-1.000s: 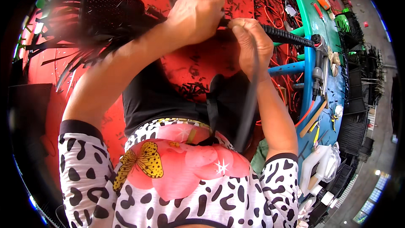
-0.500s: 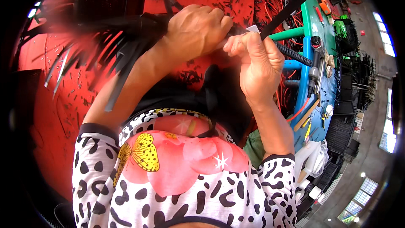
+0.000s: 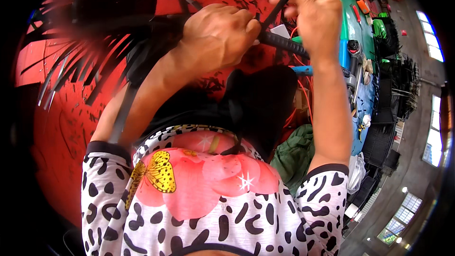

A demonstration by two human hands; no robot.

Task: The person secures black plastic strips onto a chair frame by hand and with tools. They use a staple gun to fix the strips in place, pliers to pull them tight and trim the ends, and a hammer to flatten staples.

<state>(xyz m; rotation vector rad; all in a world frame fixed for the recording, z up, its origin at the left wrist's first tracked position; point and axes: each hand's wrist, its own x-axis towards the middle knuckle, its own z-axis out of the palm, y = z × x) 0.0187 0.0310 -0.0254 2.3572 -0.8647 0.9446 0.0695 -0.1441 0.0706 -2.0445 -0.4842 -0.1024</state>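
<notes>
My left hand (image 3: 220,33) is closed around a black bar, part of a dark woven frame that fills the upper left. To the right of the fist the bar's wrapped end (image 3: 286,43) shows, its coils ridged. A flat black strip (image 3: 275,13) rises slantwise from the bar to my right hand (image 3: 315,16), whose fingers, a little blurred, are closed on it. Many loose black strip ends (image 3: 71,68) fan out from the frame beside my left forearm, smeared by motion. What lies inside my left fist is hidden.
Under the frame spreads a red surface (image 3: 66,137) strewn with short black scraps. Along the right stands a green and blue bench (image 3: 350,16) with tools and red cords. A dark green cloth (image 3: 296,154) lies by my right elbow. Black woven pieces (image 3: 379,137) are stacked beyond.
My right hand has moved up and away from my left, drawing the strip with it. My left hand keeps its hold, while the frame and loose ends have shifted slightly.
</notes>
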